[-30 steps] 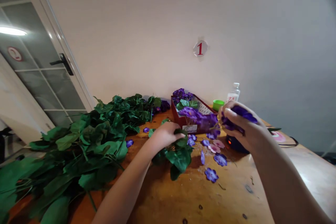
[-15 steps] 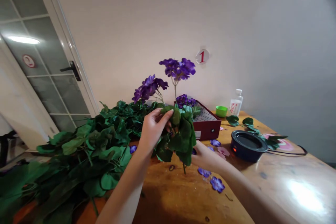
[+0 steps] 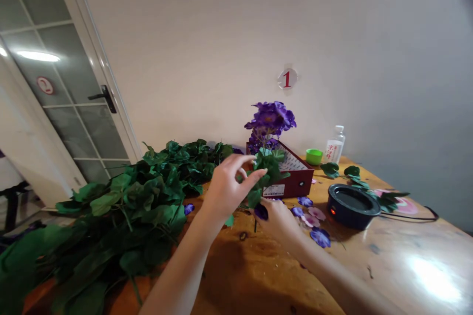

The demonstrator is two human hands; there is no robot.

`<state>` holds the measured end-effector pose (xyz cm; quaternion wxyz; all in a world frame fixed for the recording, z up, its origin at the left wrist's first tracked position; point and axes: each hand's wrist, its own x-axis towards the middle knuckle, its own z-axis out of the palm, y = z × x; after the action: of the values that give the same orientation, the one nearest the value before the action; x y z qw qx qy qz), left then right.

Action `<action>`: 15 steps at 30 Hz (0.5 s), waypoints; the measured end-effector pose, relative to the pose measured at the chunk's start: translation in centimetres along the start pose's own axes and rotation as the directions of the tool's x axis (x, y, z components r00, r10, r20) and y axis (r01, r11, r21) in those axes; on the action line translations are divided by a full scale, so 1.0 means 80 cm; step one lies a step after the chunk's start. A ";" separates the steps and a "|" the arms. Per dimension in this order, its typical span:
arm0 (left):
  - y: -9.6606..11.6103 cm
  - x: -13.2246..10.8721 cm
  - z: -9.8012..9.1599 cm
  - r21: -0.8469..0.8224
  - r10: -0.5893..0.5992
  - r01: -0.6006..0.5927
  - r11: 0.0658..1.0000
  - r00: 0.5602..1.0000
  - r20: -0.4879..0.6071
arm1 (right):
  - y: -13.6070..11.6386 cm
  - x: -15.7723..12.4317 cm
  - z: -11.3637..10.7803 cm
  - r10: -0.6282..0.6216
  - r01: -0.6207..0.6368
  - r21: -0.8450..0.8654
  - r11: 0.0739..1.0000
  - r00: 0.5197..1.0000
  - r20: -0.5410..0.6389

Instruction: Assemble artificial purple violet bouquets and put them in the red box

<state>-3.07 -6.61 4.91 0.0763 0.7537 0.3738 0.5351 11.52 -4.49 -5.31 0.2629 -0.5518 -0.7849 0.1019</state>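
Observation:
My right hand (image 3: 275, 216) is closed around the lower stem of an artificial flower, whose stem end pokes out below. Its purple bloom cluster (image 3: 271, 118) stands upright above, and green leaves (image 3: 271, 170) spread beneath the bloom. Beside those leaves, my left hand (image 3: 232, 182) has thumb and forefinger apart; its other fingers are partly hidden. A dark purple petal (image 3: 261, 211) lies against my right hand. Behind the flower sits a dark red box (image 3: 290, 184) with more purple blooms in it.
Piled green artificial leaves (image 3: 148, 202) cover the table's left side. Loose purple petals (image 3: 320, 237) and pink petals (image 3: 317, 213) lie right of my hands. Farther right are a round dark pot (image 3: 354, 206) with a lit red light, a green cup (image 3: 314, 156) and a bottle (image 3: 335, 145).
My left hand has let go of a leaf and shifted right, its fingers spreading. Two separate purple clusters showed before; now one cluster stands lower and farther right. My right hand moved slightly left.

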 end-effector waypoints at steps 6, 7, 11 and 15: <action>-0.014 0.000 0.022 0.097 0.059 -0.069 0.993 0.993 0.103 | -0.003 -0.004 0.006 0.020 -0.011 -0.116 0.993 0.997 0.080; -0.015 0.000 0.023 0.102 0.070 -0.080 0.992 0.992 0.105 | -0.003 -0.003 0.008 0.022 -0.010 -0.125 0.992 0.996 0.092; -0.014 -0.001 0.022 0.054 0.046 -0.054 0.997 0.990 0.136 | 0.000 -0.001 -0.002 -0.027 0.046 -0.113 0.992 0.985 0.168; -0.014 -0.002 0.019 0.055 -0.019 0.009 0.998 0.982 0.185 | 0.025 -0.003 -0.071 -0.136 0.151 -0.012 0.989 0.921 0.364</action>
<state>-2.34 -5.51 3.58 0.0943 0.7996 0.3845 0.4517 16.23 -4.72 -1.53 0.1094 -0.4699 -0.8599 0.1665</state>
